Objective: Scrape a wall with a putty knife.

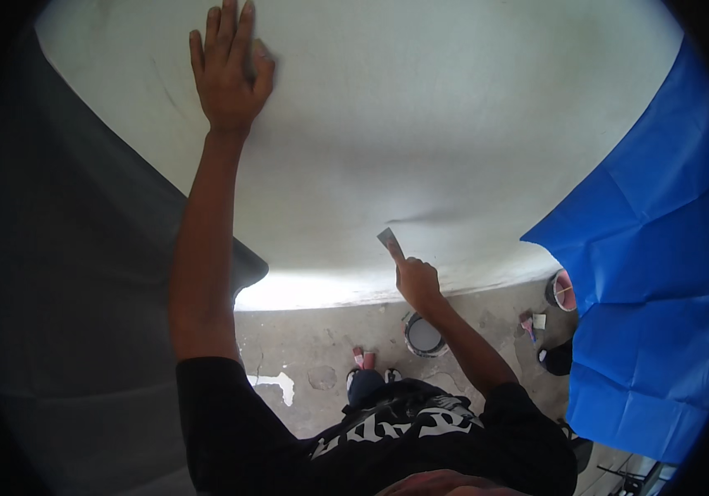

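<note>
A pale, smooth wall point(354, 130) with faint grey marks fills the upper middle of the head view. My left hand point(230, 77) lies against it at the upper left, fingers spread, with nothing held. Lower down and to the right, my right hand point(415, 279) grips a putty knife point(386, 239), its index finger extended along the flat metal blade. The blade is close to the wall below a dark streak or shadow; whether it touches the surface I cannot tell.
On the concrete floor point(323, 347) stand a bucket of greyish liquid point(424, 335) and a pink-lined bucket point(564, 290). Paintbrushes point(363, 358) lie near my feet, another brush point(527, 323) farther right. A dark sheet point(81, 248) covers the left, a blue tarp point(652, 279) the right. A dark shoe point(556, 358) shows beside the tarp.
</note>
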Demonstrator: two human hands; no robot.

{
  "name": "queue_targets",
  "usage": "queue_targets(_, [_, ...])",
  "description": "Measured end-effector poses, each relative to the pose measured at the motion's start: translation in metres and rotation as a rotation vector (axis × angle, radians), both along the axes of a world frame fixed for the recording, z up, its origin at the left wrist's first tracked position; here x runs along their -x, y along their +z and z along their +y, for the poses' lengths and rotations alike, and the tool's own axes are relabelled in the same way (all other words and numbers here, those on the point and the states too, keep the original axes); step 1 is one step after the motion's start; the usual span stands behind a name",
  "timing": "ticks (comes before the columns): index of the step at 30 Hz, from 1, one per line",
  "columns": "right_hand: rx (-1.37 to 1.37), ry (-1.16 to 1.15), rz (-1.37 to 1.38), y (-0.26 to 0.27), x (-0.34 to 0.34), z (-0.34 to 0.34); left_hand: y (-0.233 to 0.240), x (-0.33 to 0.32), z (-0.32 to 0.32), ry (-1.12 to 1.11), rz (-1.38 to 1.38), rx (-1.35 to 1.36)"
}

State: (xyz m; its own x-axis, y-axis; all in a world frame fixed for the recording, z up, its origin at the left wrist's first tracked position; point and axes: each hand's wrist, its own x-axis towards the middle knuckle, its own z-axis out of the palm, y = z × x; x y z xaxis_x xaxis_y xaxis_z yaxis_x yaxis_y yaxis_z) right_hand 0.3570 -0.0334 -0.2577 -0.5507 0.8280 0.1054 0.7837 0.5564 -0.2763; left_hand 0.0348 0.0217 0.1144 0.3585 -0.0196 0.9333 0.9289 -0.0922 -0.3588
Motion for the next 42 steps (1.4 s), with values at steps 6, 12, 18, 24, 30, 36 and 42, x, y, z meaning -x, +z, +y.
queue_targets(6, [-0.458,0.034,0.363,0.197,0.037,-0.001,-0.003,0.012,-0.008,0.008,0.006,-0.006])
queue_targets(12, [-0.429,-0.060,0.281,0.141,0.041,0.038,-0.005,0.014,-0.006,0.005,0.002,-0.009])
queue_targets(18, [0.025,-0.013,-0.067,-0.099,-0.018,-0.008,-0.010,0.006,0.000,-0.016,-0.006,-0.024])
queue_targets(24, [-0.210,0.065,0.431,0.110,0.015,-0.010,-0.010,0.014,-0.011,-0.004,-0.001,-0.027])
queue_targets(30, [-0.462,-0.007,0.488,0.179,0.033,0.032,-0.013,0.015,-0.012,0.000,-0.008,-0.036])
queue_targets(36, [-0.011,-0.027,0.067,-0.051,0.032,-0.003,-0.011,0.013,-0.016,0.007,-0.022,-0.027])
queue_targets(42, [-0.029,0.038,0.308,-0.047,0.020,-0.038,-0.021,0.027,-0.026,0.045,-0.027,-0.020])
